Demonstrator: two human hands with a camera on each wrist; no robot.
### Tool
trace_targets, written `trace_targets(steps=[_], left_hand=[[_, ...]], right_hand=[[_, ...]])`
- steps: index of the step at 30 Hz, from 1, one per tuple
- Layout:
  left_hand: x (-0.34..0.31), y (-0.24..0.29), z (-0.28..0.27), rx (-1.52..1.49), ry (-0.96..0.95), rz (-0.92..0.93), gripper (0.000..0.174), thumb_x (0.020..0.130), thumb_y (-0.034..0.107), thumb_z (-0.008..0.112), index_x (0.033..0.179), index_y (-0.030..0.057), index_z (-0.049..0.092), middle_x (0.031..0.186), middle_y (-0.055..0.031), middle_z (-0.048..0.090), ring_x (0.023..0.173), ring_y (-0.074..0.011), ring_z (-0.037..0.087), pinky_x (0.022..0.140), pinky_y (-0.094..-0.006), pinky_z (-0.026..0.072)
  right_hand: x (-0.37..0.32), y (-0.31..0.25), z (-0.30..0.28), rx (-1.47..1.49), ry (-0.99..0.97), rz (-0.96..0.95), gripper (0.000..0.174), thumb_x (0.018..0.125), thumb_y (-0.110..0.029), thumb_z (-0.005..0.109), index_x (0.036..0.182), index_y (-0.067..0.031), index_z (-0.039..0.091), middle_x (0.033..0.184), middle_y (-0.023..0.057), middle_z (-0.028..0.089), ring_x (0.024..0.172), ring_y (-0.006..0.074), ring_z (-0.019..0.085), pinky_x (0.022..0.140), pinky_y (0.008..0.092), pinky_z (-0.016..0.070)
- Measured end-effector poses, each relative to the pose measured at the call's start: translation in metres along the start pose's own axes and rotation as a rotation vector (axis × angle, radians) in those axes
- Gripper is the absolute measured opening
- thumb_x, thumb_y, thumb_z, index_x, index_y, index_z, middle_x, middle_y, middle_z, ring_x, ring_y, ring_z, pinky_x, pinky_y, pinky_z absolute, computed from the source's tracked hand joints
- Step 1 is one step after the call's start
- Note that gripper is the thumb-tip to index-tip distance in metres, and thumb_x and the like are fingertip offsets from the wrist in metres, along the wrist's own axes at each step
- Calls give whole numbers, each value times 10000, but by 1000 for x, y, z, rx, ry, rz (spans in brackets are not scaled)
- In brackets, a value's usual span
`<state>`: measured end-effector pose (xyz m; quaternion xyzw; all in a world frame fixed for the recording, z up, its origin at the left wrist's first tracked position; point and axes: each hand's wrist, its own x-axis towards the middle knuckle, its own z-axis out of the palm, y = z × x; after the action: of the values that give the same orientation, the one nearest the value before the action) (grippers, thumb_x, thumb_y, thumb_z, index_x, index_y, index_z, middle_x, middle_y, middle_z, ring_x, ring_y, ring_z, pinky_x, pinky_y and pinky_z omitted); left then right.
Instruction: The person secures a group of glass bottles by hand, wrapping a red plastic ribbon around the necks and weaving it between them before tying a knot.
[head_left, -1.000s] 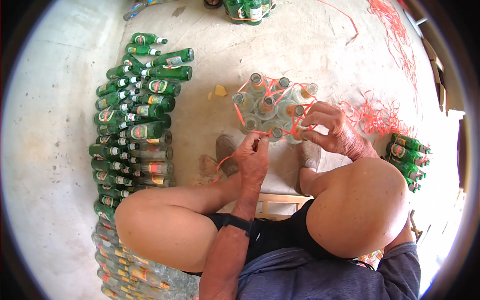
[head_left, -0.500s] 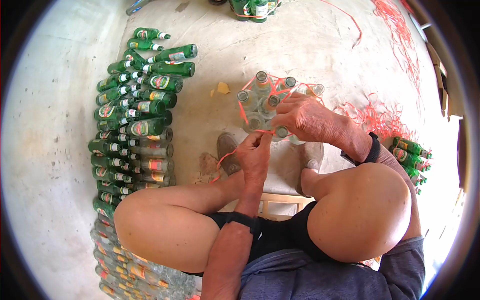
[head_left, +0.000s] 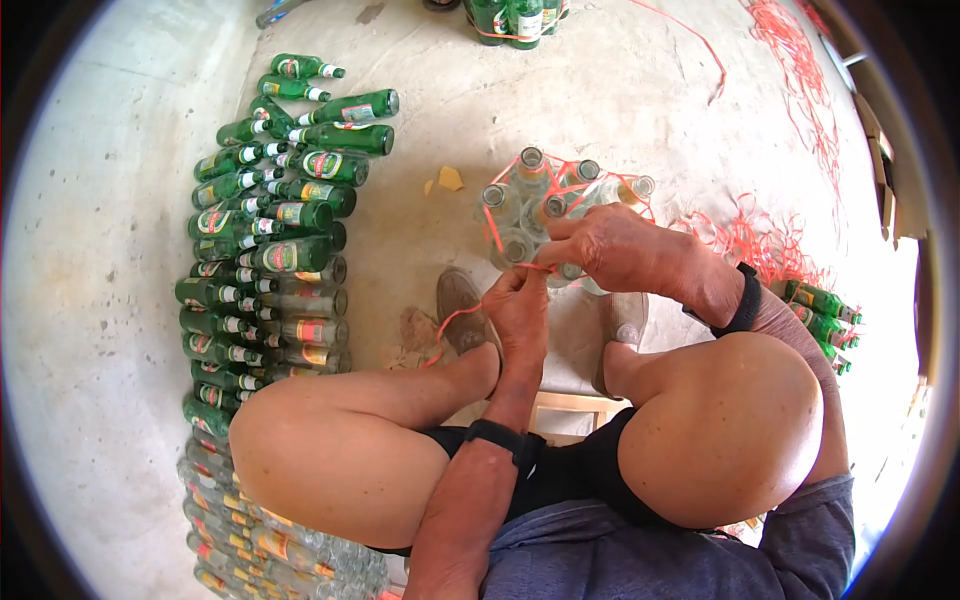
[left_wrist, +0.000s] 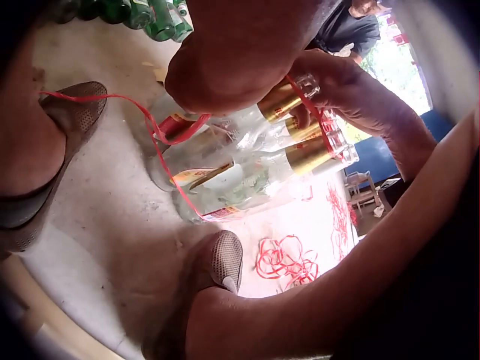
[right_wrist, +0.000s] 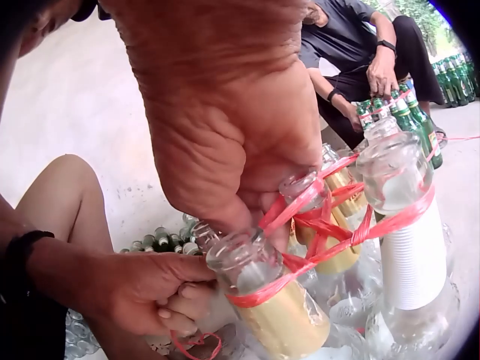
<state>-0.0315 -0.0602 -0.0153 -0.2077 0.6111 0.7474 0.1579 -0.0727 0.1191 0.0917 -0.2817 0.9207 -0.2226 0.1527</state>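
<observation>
As the red string (head_left: 455, 318) is pulled: it is pinched between the thumb and curled fingers of the left hand (head_left: 515, 300), just at the near side of the clear bottles (head_left: 520, 195).
Right hand (head_left: 600, 245): it is laid over the near bottle tops, with its fingers curled down round the necks and the string wrapped there.
Clear bottles: they are stood upright in a tight bunch on the floor (head_left: 600, 90), between the 2 shoes and a little ahead of them, with string looped round the necks.
Loose end: it is trailed from the left hand down past the left shoe (head_left: 462, 305).
Since 1 second ago: the right hand has been moved from the right edge of the bunch to across its middle. The left hand has been drawn a little toward the body.
What it means: the loop seems to be drawn tight while the bunch is held steady, so the tying looks close to done.
Green bottles (head_left: 290, 215): they are left lying in rows, well apart.
</observation>
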Motion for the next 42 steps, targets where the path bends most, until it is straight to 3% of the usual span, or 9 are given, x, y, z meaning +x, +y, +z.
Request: trace_targets(steps=[12, 22, 25, 27, 33, 37, 40, 42], left_hand=[[-1, 8, -1, 80, -31, -7, 277, 974, 230, 838, 790, 58, 723, 673, 74, 565, 568, -9, 428, 494, -244, 286], [-2, 9, 4, 93, -33, 27, 264, 971, 227, 843, 807, 50, 735, 705, 116, 522, 638, -4, 385, 551, -239, 262], [-5, 15, 2, 113, -41, -24, 279, 974, 202, 833, 839, -25, 744, 733, 80, 599, 692, -18, 457, 592, -221, 361], [-5, 13, 1, 96, -50, -26, 276, 979, 197, 827, 840, -25, 741, 736, 75, 608, 690, -15, 465, 591, -218, 366], [-6, 12, 2, 59, -72, -11, 249, 996, 182, 803, 867, -21, 736, 749, 65, 630, 681, -7, 496, 586, -212, 376], [-7, 13, 2, 47, -82, -24, 239, 1004, 176, 791, 878, -18, 730, 755, 64, 633, 675, -5, 503, 583, -211, 378], [-11, 17, 6, 42, -64, 2, 255, 1009, 171, 774, 798, 65, 677, 668, 91, 531, 591, -2, 422, 512, -236, 296], [-11, 15, 6, 29, -63, 16, 230, 1009, 142, 761, 814, 55, 677, 678, 86, 541, 593, 0, 428, 507, -234, 299]], right_hand=[[6, 2, -8, -87, -17, -57, 261, 824, 12, 694, 1043, -131, 697, 898, 77, 672, 883, 342, 731, 735, 478, 589], [-5, -1, -13, -273, 86, -98, 132, 829, -63, 714, 944, -119, 683, 931, 24, 632, 967, 241, 653, 835, 407, 569], [-7, -5, -17, -345, 108, -112, 111, 824, -74, 714, 914, -107, 657, 924, 30, 617, 965, 238, 653, 829, 407, 562], [-8, -6, -18, -343, 153, -137, 110, 821, -73, 710, 897, -96, 634, 914, 40, 609, 945, 245, 658, 817, 414, 560], [-7, 9, -12, -104, 177, -120, 127, 832, -48, 693, 866, -64, 572, 869, 101, 596, 806, 309, 666, 752, 442, 567], [-5, 11, -10, 60, 215, -93, 94, 878, -46, 672, 899, -48, 580, 869, 121, 605, 802, 348, 664, 745, 457, 569], [-6, 11, -6, 116, 245, -99, 82, 905, -51, 664, 929, -46, 585, 884, 124, 614, 812, 361, 663, 751, 467, 567], [-4, 10, -8, 129, 246, -108, 81, 915, -55, 664, 948, -50, 590, 892, 121, 619, 822, 363, 664, 759, 469, 563]])
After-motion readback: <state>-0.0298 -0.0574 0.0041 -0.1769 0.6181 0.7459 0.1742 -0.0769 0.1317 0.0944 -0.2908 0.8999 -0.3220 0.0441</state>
